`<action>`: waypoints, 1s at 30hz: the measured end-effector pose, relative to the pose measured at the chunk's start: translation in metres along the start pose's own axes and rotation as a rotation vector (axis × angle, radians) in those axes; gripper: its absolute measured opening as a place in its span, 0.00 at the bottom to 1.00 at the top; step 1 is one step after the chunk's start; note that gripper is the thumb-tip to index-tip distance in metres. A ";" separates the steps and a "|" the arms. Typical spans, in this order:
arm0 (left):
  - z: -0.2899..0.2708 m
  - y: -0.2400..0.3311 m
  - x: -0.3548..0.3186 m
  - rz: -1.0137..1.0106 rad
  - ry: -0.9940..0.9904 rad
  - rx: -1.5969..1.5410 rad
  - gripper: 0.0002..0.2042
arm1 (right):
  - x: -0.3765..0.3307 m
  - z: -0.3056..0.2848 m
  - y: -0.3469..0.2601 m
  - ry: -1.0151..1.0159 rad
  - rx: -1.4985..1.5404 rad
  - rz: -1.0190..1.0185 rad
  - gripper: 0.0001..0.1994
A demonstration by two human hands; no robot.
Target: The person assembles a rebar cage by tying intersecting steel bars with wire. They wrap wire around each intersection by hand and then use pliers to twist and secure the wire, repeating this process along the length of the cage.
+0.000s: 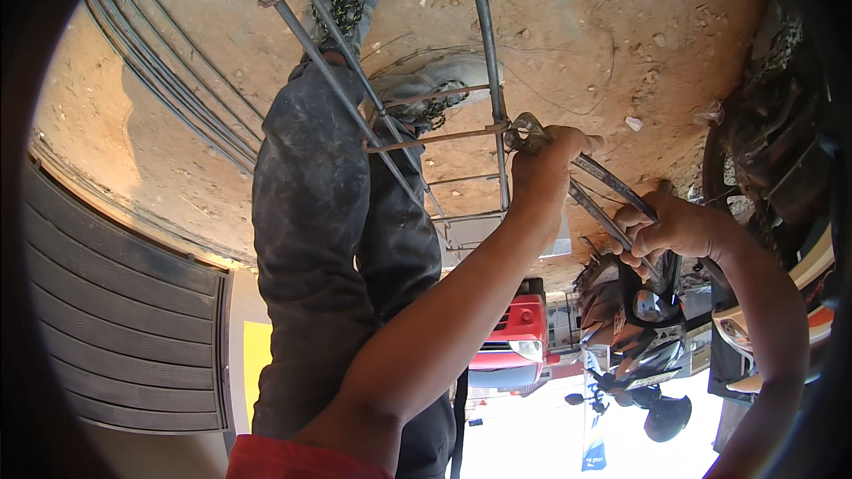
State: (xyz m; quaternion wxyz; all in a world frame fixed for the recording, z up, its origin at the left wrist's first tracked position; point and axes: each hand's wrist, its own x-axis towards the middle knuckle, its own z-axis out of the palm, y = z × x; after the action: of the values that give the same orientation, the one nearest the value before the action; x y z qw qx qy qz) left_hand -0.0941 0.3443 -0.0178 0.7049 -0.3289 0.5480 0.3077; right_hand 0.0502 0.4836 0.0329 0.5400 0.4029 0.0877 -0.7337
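Note:
My left hand [548, 164] is closed around the head end of a pair of long-handled pincers [603, 179], close to the jaws; some of its fingers are hidden. Gripping the far ends of both handles is my right hand [670, 229]. The pincers' jaws meet a corner of a rusty stirrup [435, 138], where it crosses a long steel bar [482, 27]. That bar and other parallel bars [315, 58], joined by stirrups, form a rebar cage. Whether tie wire sits in the jaws cannot be made out.
Dark-trousered legs [311, 177] and laced shoes show behind the cage. Several thin bars [169, 71] lie on the sandy ground at left, near a dark slatted panel [124, 302]. Motorcycles [635, 319] stand at right, and a red vehicle [515, 328] appears low in the middle.

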 end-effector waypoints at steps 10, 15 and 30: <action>-0.042 -0.005 0.001 -0.097 -0.316 -0.190 0.06 | 0.083 0.109 0.062 0.109 0.458 -0.434 0.07; -0.064 -0.006 0.006 -0.291 -0.517 -0.252 0.10 | 0.108 0.143 0.075 0.170 0.597 -0.534 0.07; 0.030 -0.015 -0.012 0.008 0.229 -0.546 0.09 | 0.030 0.107 0.053 1.399 -0.825 -0.524 0.24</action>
State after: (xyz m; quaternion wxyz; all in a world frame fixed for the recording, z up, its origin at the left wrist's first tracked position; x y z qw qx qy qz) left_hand -0.0679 0.3587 0.0009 0.5226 -0.5367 0.5222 0.4076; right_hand 0.0398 0.3805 0.0991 0.2781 0.5012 0.7515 -0.3268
